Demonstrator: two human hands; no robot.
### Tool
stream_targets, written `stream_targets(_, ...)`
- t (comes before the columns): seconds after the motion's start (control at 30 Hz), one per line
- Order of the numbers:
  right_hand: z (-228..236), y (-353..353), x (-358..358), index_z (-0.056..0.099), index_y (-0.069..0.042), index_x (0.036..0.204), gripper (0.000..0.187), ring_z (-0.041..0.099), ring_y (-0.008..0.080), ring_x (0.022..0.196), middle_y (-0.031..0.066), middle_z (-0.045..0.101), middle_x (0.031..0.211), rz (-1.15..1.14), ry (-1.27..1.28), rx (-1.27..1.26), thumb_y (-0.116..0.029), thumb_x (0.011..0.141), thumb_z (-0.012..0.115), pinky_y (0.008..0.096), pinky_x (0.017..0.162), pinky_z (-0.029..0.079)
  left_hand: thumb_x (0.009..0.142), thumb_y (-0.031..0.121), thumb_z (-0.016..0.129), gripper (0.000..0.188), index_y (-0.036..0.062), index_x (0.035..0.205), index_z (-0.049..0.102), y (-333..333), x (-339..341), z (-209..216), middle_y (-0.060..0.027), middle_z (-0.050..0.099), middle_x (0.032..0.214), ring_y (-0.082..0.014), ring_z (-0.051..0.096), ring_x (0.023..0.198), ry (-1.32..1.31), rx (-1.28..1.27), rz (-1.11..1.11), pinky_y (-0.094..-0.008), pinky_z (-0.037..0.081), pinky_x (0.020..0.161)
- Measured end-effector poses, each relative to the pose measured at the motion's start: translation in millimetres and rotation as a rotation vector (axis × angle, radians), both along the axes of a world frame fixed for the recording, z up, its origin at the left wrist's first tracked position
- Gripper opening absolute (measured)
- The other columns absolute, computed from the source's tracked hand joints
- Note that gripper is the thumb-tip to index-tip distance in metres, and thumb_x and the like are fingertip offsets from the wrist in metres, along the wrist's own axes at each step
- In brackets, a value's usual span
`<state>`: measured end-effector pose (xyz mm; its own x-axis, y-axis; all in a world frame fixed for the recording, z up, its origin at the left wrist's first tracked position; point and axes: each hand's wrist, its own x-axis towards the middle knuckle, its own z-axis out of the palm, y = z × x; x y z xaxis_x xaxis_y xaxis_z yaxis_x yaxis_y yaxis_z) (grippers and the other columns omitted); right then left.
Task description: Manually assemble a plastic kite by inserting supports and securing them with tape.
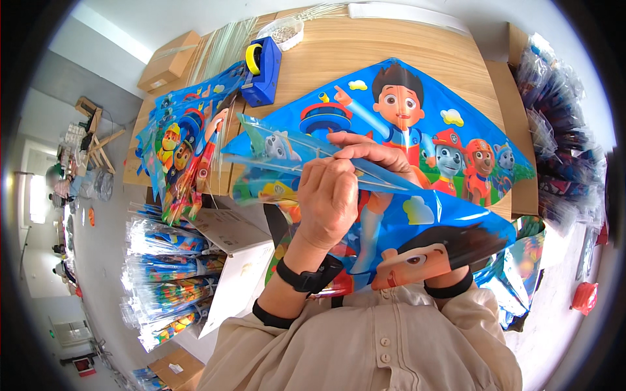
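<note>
Pinching the sheet [450,215] right of the dispenser [264,88], fingers [345,179] of left hand [328,205] and right hand [378,155] apparently hold it folded.

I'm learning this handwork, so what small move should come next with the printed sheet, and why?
Perhaps slide the right hand rightward along the edge of the blue printed sheet, with the left hand as anchor: both hands are close together there, and no fingers hold the stretch to their right.
</note>
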<state>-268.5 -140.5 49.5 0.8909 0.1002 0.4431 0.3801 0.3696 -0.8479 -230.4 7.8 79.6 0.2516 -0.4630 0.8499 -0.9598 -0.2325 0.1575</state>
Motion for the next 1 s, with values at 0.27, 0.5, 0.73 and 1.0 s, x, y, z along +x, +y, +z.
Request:
stream_targets(0.27, 79, 23, -45, 0.055, -0.002, 0.118, 0.051, 0.038, 0.0246, 0.129, 0.0161, 0.039, 0.140, -0.210, 0.091, 0.332, -0.035, 0.082, 0.069, 0.0406, 0.103, 0.036, 0.068, -0.012, 0.067, 0.026, 0.0025, 0.085, 0.053, 9, 15, 47, -0.0123, 0.061, 0.083, -0.0264, 0.061, 0.072, 0.114, -0.013, -0.054, -0.0346, 0.049, 0.063)
stream_targets(0.5, 126, -107, -20, 0.058, 0.001, 0.111, 0.028, 0.054, 0.0129, 0.097, 0.0081, 0.057, 0.109, -0.846, 0.110, -0.038, -0.020, 0.092, 0.056, 0.0287, 0.083, 0.046, 0.082, -0.005, 0.064, 0.021, -0.0040, 0.102, 0.056, 46, 101, 115, -0.0095, 0.065, 0.093, -0.0118, 0.060, 0.085, 0.474, -0.379, -0.076, -0.0238, 0.049, 0.074)
stream_targets(0.73, 99, -244, -57, 0.063, 0.001, 0.088, 0.013, 0.052, 0.0012, 0.069, -0.0044, 0.058, 0.073, -0.763, 0.507, -0.847, -0.012, 0.088, 0.060, 0.0177, 0.062, 0.044, 0.075, 0.007, 0.068, 0.019, 0.0003, 0.092, 0.062, 65, 195, 61, -0.0164, 0.065, 0.083, -0.0227, 0.063, 0.076, 0.544, 0.410, 0.325, -0.0339, 0.048, 0.070)
stream_targets(1.0, -37, -277, -62, 0.060, -0.003, 0.086, 0.016, 0.060, 0.0385, 0.082, 0.0185, 0.063, 0.082, -1.112, 0.559, -1.428, -0.017, 0.080, 0.061, 0.0459, 0.071, 0.046, 0.073, 0.008, 0.068, 0.015, 0.0020, 0.085, 0.061, -12, 201, -61, -0.0211, 0.064, 0.083, -0.0395, 0.061, 0.085, 0.579, 0.601, 0.355, -0.0452, 0.048, 0.071)
